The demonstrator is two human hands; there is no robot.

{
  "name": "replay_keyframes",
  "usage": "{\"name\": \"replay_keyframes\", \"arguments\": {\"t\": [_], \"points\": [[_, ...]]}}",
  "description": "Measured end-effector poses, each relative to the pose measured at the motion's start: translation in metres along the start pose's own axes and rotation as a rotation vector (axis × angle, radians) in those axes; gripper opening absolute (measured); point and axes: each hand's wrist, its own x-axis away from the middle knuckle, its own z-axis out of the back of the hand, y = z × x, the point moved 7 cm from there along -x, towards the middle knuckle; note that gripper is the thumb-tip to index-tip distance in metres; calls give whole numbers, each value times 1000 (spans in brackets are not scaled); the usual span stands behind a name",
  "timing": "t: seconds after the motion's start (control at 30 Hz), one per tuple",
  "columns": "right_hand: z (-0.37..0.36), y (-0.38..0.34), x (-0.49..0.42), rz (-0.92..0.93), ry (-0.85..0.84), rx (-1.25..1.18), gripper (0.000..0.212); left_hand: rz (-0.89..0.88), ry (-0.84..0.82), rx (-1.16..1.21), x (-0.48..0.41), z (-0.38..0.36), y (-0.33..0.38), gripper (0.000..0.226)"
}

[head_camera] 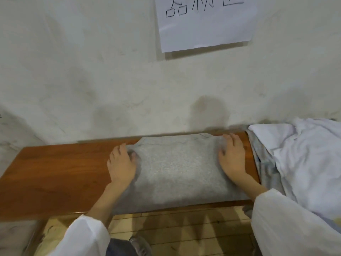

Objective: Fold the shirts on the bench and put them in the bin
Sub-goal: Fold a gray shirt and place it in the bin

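Note:
A grey shirt (pixel 177 169) lies folded into a rectangle across the middle of the reddish wooden bench (pixel 55 174). My left hand (pixel 120 163) lies flat on the shirt's left edge, fingers pointing toward the wall. On the shirt's right edge rests my right hand (pixel 231 156), fingers straight and spread. Both hands press down on the cloth and hold nothing. A heap of white and pale patterned shirts (pixel 299 163) covers the right end of the bench. No bin is in view.
A stained white wall (pixel 110 80) stands directly behind the bench, with a paper sign (pixel 204 24) taped high up. Wooden floor (pixel 184 230) shows below the bench's front edge, and a shoe (pixel 140 244) is on it. Bare bench surface stretches to the left.

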Motion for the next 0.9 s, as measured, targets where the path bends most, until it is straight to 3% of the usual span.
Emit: {"name": "replay_keyframes", "arguments": {"t": [0.07,0.23,0.33,0.4,0.6,0.73,0.9], "points": [[-13,-2,13,68,-72,21,50,-45,-54,-23,14,-14,3,52],[5,20,38,-77,-48,-111,49,35,8,36,39,1,-17,48],[16,23,49,-18,-86,-84,46,68,4,-31,49,15,-27,40],[24,21,53,4,-128,-43,43,103,-60,59,54,19,-36,33],[39,37,74,-246,-287,-59,27,159,-163,213,81,28,-50,20],[50,50,98,-331,-245,-152,19,128,-69,232,104,40,-56,7],[54,58,111,-360,-214,-204,14,194,-48,316,123,40,-64,17]]}}
